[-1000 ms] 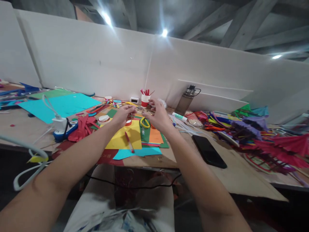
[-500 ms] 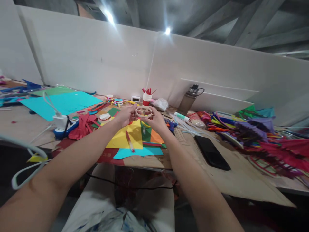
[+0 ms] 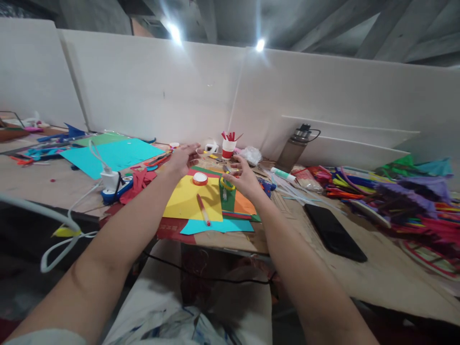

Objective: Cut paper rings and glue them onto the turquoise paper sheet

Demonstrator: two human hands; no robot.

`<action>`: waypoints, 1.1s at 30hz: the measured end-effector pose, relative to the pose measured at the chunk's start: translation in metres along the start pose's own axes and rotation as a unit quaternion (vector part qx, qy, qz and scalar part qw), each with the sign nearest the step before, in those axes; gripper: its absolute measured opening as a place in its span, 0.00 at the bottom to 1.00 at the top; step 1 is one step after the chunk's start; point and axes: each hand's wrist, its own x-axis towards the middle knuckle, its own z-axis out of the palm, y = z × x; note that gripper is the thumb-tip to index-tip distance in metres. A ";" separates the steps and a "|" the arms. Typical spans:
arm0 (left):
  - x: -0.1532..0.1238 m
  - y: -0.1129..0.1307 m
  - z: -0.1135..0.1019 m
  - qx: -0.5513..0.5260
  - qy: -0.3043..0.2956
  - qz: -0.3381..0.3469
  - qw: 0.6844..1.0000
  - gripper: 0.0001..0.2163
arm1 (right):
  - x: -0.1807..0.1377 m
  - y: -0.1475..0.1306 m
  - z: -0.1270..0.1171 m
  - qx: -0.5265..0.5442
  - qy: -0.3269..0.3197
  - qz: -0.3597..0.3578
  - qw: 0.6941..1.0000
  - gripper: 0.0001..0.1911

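though both hands are spread and empty, your left hand (image 3: 183, 159) and right hand (image 3: 245, 178) flank the tape roll (image 3: 200, 178), lying flat on yellow paper (image 3: 185, 203) between them, so it cannot roll.

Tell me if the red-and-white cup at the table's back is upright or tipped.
Upright: the cup stands on its base, red sticks poking out of its top.
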 end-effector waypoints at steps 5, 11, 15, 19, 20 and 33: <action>0.012 0.008 -0.016 0.059 0.094 0.062 0.992 0.06 | 0.001 0.004 -0.001 -0.047 0.005 0.023 0.999 0.36; 0.010 -0.001 -0.018 0.200 0.041 0.037 0.978 0.11 | -0.002 0.004 0.000 -0.127 -0.020 0.033 0.991 0.29; 0.007 -0.005 -0.019 0.309 0.001 0.043 0.950 0.10 | -0.003 0.004 0.000 -0.145 -0.036 0.037 0.988 0.28; 0.005 -0.009 -0.018 0.407 -0.023 0.012 0.913 0.10 | -0.002 0.006 0.000 -0.159 -0.047 0.018 0.986 0.24; 0.004 -0.010 -0.017 0.429 -0.024 0.007 0.903 0.10 | -0.002 0.006 0.000 -0.165 -0.051 0.011 0.985 0.23; 0.000 -0.008 -0.014 0.552 0.017 0.007 0.834 0.09 | -0.003 0.006 -0.001 -0.198 -0.106 0.002 0.974 0.20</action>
